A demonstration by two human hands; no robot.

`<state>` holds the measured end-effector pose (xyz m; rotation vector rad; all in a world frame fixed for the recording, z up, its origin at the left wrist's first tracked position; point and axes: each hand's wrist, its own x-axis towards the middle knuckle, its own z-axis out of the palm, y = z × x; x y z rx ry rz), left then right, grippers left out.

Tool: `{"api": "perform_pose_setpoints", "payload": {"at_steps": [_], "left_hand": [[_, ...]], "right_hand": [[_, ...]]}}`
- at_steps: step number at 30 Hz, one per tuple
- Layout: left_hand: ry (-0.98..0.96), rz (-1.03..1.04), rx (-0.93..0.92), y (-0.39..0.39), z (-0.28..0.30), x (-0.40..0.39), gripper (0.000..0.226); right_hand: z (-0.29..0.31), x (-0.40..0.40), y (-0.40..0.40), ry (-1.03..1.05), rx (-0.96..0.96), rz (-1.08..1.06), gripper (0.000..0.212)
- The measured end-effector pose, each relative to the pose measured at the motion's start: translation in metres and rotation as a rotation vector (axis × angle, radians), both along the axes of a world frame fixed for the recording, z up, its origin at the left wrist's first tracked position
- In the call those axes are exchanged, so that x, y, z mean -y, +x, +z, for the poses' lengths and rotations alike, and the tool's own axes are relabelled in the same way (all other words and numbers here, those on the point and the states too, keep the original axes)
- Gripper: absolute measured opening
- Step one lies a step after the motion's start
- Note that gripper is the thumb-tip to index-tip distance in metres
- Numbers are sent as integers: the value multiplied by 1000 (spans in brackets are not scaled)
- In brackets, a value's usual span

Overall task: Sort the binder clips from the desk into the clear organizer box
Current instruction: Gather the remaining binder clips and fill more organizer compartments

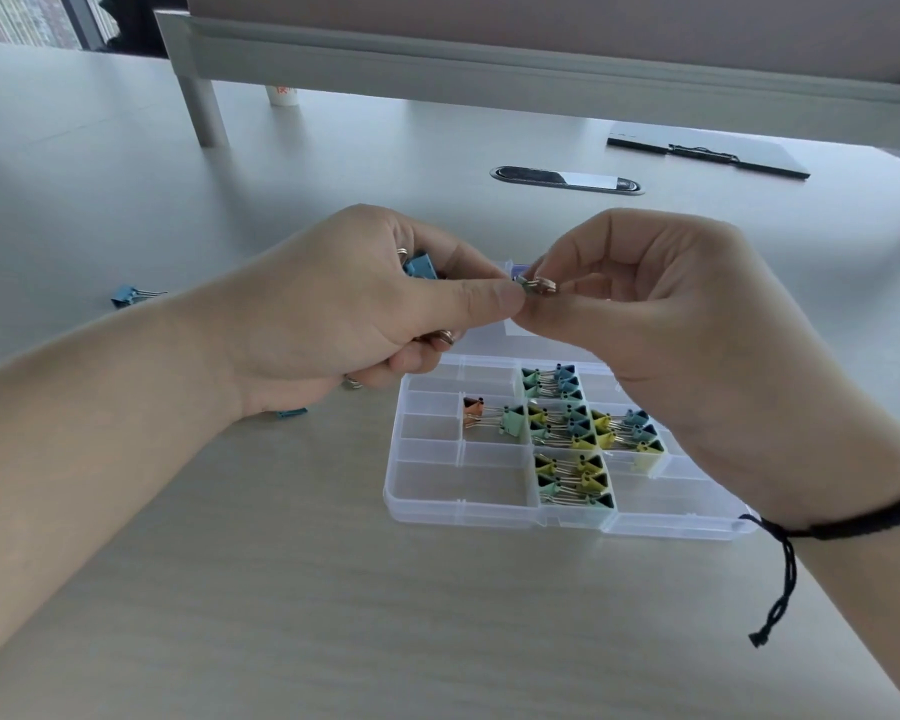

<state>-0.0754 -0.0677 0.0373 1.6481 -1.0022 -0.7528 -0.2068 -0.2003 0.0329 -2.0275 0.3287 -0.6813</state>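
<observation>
The clear organizer box lies open on the desk, several of its compartments packed with yellow, green and blue binder clips; one compartment holds an orange clip and a green one. Above the box, my left hand grips a bunch of clips, a blue one showing between the fingers. My right hand pinches the metal handles of a small clip right at my left thumb tip. Two blue clips lie loose on the desk: a far loose clip at the left and a near loose clip under my left wrist.
A raised grey shelf on a post spans the back of the desk. A paper cup stands behind it. A black clipboard lies at the back right, and an oval cable port sits in the desk.
</observation>
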Motion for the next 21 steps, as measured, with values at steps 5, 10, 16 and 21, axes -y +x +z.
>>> {"api": "perform_pose_setpoints", "payload": {"at_steps": [5, 10, 16, 21], "left_hand": [[-34, 0, 11, -1, 2, -1, 29], [-34, -33, 24, 1, 5, -3, 31], [15, -13, 133, 0, 5, -4, 21], [133, -32, 425, 2, 9, -8, 12]], "right_hand": [[-2, -3, -1, -10, -25, -22, 13], [1, -4, -1, 44, 0, -51, 22], [4, -2, -2, 5, -101, -25, 12], [6, -2, -6, -232, -184, 22, 9]]}}
